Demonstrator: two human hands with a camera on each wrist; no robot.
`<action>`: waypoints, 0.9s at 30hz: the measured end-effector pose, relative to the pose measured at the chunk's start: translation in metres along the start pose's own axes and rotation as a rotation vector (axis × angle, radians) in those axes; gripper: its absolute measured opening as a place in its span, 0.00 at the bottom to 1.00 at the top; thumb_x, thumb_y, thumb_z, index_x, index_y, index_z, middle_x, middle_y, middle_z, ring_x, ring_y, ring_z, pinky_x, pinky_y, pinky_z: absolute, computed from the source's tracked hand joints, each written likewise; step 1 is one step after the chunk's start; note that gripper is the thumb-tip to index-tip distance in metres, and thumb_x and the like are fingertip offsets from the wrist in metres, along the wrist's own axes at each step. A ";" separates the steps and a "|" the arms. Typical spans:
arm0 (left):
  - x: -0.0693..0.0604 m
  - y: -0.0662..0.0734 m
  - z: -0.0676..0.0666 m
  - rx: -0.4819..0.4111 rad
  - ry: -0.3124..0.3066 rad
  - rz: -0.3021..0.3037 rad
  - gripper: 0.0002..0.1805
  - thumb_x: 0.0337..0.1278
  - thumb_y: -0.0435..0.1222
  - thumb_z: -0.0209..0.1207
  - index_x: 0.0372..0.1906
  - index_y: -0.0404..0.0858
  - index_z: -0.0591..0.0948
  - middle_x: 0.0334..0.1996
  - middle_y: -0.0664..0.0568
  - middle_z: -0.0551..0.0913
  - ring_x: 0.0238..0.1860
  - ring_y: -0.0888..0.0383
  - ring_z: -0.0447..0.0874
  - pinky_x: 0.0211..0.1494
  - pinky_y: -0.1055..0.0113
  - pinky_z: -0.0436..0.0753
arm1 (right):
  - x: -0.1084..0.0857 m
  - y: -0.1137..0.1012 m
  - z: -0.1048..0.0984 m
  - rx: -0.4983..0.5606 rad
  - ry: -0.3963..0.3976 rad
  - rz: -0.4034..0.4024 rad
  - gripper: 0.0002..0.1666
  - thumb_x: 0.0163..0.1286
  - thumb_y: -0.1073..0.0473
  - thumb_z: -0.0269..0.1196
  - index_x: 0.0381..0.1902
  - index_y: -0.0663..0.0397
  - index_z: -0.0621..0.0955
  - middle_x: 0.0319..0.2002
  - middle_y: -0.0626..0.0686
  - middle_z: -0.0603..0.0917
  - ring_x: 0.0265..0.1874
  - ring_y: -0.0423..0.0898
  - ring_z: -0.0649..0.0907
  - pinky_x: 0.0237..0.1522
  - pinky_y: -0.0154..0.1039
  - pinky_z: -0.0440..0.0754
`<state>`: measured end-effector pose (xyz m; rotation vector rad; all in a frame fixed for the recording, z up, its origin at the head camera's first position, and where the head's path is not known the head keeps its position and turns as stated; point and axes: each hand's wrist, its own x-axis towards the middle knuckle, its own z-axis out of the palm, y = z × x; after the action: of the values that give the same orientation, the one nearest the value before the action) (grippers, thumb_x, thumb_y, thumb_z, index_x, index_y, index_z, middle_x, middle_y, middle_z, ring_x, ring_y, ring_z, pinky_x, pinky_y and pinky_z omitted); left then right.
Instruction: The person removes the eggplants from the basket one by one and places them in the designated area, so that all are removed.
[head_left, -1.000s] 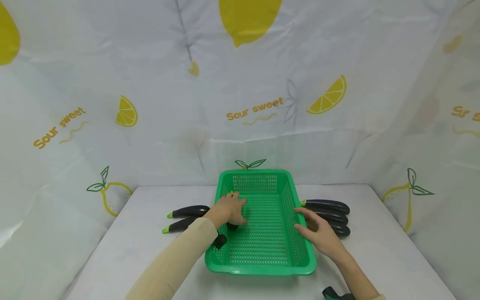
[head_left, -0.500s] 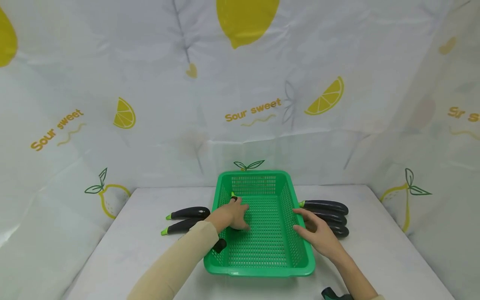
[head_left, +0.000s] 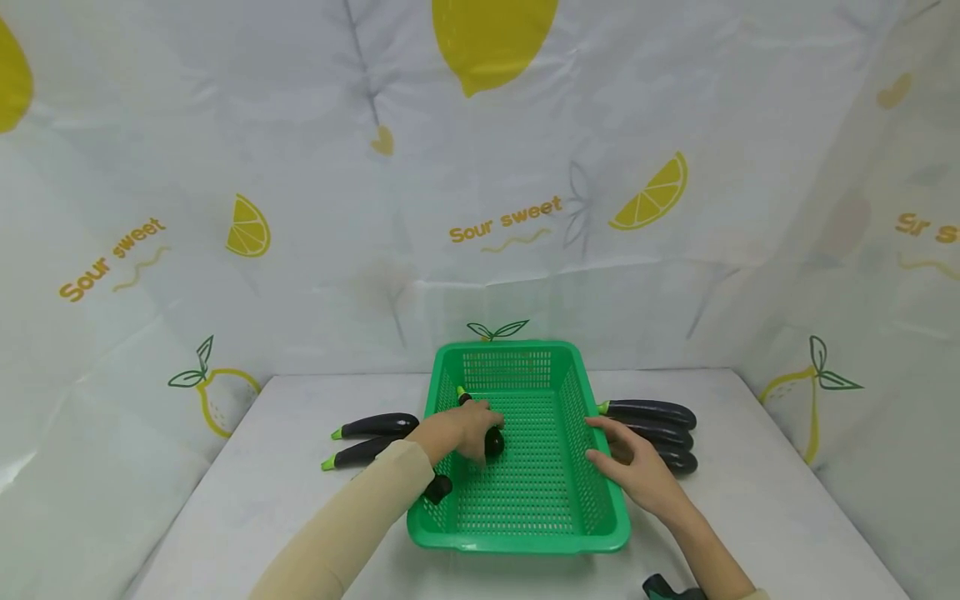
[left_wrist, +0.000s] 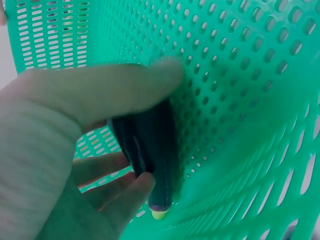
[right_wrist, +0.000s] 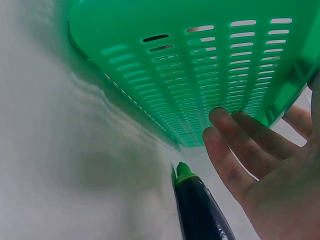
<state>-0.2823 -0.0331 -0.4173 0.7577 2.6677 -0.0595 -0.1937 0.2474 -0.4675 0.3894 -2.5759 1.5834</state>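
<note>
A green plastic basket with perforated walls stands upright in the head view. Inside it, toward the left wall, my left hand holds a dark eggplant. The left wrist view shows the thumb across this eggplant and fingers along its other side, its green stem end pointing away. My right hand grips the basket's right rim. Seen from the right wrist, several fingers lie against the outside of the basket wall; the thumb is hidden there.
Two eggplants lie on the white table left of the basket. Three more eggplants lie side by side at its right, partly behind my right hand. A printed curtain hangs behind the table.
The eggplant in my left hand has turned, and its rounded end now shows to the right of the hand. The right hand and basket have stayed nearly still.
</note>
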 end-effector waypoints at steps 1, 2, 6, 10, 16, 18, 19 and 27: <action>0.000 0.000 0.000 0.013 0.005 0.002 0.38 0.54 0.46 0.75 0.70 0.51 0.75 0.68 0.49 0.70 0.70 0.48 0.67 0.64 0.53 0.77 | 0.000 0.000 0.000 0.000 0.001 -0.001 0.31 0.74 0.54 0.65 0.70 0.56 0.73 0.56 0.60 0.80 0.57 0.62 0.81 0.52 0.54 0.84; 0.000 0.001 0.000 0.027 0.013 0.006 0.37 0.56 0.46 0.74 0.70 0.51 0.75 0.68 0.49 0.70 0.70 0.48 0.68 0.64 0.54 0.77 | 0.000 0.000 0.000 -0.003 0.003 -0.002 0.31 0.74 0.53 0.65 0.70 0.56 0.73 0.56 0.60 0.80 0.57 0.62 0.81 0.52 0.54 0.83; 0.002 0.004 0.003 0.110 0.052 0.031 0.32 0.62 0.52 0.68 0.70 0.53 0.75 0.68 0.50 0.71 0.69 0.50 0.69 0.67 0.55 0.75 | 0.000 0.001 0.001 -0.008 0.005 -0.003 0.31 0.74 0.54 0.65 0.70 0.56 0.73 0.56 0.60 0.80 0.58 0.62 0.80 0.54 0.57 0.82; 0.004 0.007 0.005 0.186 0.078 0.056 0.31 0.64 0.57 0.64 0.70 0.55 0.75 0.67 0.51 0.72 0.68 0.51 0.70 0.67 0.55 0.74 | 0.000 0.002 0.001 -0.010 0.007 -0.001 0.31 0.74 0.54 0.65 0.70 0.56 0.73 0.57 0.62 0.80 0.58 0.64 0.80 0.54 0.59 0.82; 0.007 0.012 0.008 0.242 0.108 0.102 0.31 0.66 0.61 0.60 0.70 0.56 0.74 0.64 0.50 0.73 0.62 0.51 0.75 0.60 0.57 0.79 | 0.000 0.002 0.002 -0.012 0.013 -0.002 0.31 0.74 0.54 0.65 0.70 0.57 0.73 0.60 0.64 0.78 0.60 0.66 0.79 0.57 0.63 0.79; 0.008 0.014 0.009 0.255 0.112 0.120 0.31 0.66 0.62 0.58 0.70 0.56 0.73 0.61 0.50 0.74 0.58 0.52 0.77 0.56 0.58 0.80 | 0.000 0.002 0.002 -0.016 0.014 -0.003 0.31 0.74 0.54 0.65 0.70 0.57 0.73 0.61 0.65 0.78 0.60 0.66 0.79 0.57 0.63 0.79; 0.009 0.015 0.009 0.254 0.116 0.126 0.31 0.66 0.62 0.58 0.69 0.56 0.73 0.61 0.50 0.74 0.57 0.52 0.78 0.55 0.59 0.81 | 0.000 0.002 0.002 -0.017 0.016 -0.003 0.31 0.74 0.54 0.65 0.70 0.57 0.73 0.61 0.65 0.78 0.60 0.66 0.79 0.57 0.63 0.79; 0.010 0.028 0.013 0.296 0.109 0.167 0.30 0.67 0.65 0.53 0.68 0.59 0.73 0.61 0.52 0.73 0.54 0.55 0.78 0.46 0.61 0.81 | 0.000 0.001 0.002 -0.014 0.014 0.000 0.31 0.74 0.53 0.65 0.70 0.56 0.73 0.65 0.67 0.75 0.61 0.68 0.78 0.58 0.64 0.78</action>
<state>-0.2714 -0.0065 -0.4312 1.1025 2.7192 -0.3865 -0.1938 0.2465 -0.4694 0.3755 -2.5754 1.5612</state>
